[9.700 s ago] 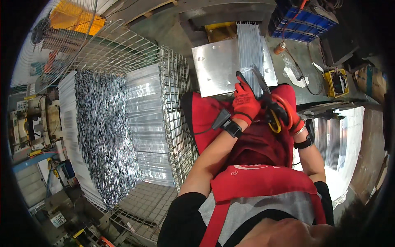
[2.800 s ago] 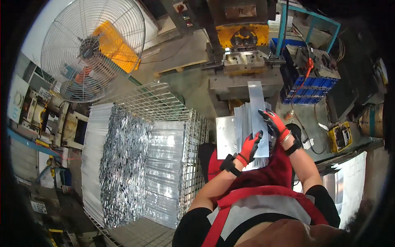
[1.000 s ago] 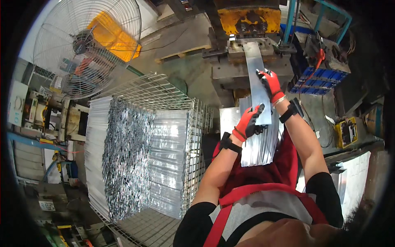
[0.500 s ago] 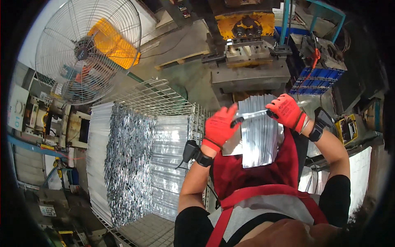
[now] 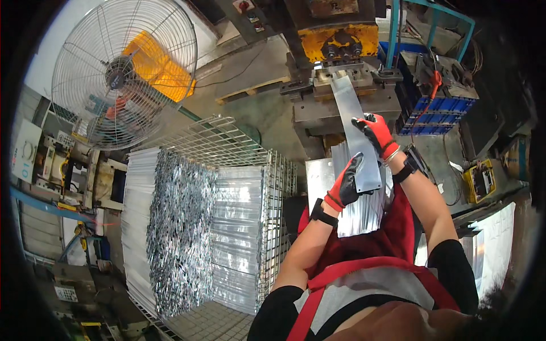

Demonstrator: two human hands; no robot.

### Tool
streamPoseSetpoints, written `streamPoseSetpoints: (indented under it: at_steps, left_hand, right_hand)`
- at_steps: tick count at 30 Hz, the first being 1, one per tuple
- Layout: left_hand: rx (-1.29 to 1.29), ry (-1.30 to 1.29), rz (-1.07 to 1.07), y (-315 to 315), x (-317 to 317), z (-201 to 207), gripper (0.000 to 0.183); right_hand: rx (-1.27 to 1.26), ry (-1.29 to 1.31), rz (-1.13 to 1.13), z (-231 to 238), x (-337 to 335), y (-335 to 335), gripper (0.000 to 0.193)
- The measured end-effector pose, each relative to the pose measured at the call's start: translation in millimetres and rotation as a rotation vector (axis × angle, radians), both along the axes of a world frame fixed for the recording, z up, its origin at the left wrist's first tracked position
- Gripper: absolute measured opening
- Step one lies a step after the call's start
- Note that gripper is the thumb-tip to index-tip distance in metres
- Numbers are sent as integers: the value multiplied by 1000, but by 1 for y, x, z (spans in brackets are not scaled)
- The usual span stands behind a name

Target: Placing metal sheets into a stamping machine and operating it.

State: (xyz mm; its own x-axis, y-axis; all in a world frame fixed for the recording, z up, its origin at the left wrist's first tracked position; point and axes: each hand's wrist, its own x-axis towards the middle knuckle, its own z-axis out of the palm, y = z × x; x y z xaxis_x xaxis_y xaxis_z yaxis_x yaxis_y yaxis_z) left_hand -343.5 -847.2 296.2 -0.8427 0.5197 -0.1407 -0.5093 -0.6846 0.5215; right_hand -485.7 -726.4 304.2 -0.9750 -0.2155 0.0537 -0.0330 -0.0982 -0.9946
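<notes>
A long flat metal strip (image 5: 354, 122) points away from me, its far end over the die (image 5: 327, 77) of the press. My left hand (image 5: 347, 184), in a red glove with dark fingertips, is closed on the strip's left edge near its close end, thumb on top. Farther up, my right hand (image 5: 377, 134), gloved alike, grips the right edge. Small holes show at the strip's near corners. Below it, a stack of similar metal strips (image 5: 359, 220) lies over my red apron, partly hidden by the held strip and my left hand.
At my left stands a wire mesh cage (image 5: 274, 210) packed with metal strips (image 5: 236, 227). A large fan (image 5: 122, 74) is behind it. The press (image 5: 338, 42) stands ahead, with blue crates (image 5: 435, 111) to its right and a yellow bin (image 5: 479, 181) nearer.
The strip has turned from crosswise and edge-on to lengthwise, its far end now at the press. My left hand has moved right and closer to me; my right hand has shifted slightly left.
</notes>
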Motion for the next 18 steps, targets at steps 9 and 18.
streamPoseSetpoints:
  at_steps: [9,18]
  left_hand:
    - [-545,503,289,-5,8,-17,41]
    - [-201,-193,193,-1,-22,9,39]
  right_hand:
    - [-26,4,-128,-1,2,-6,27]
    - [-335,-8,149,-35,-45,-8,20]
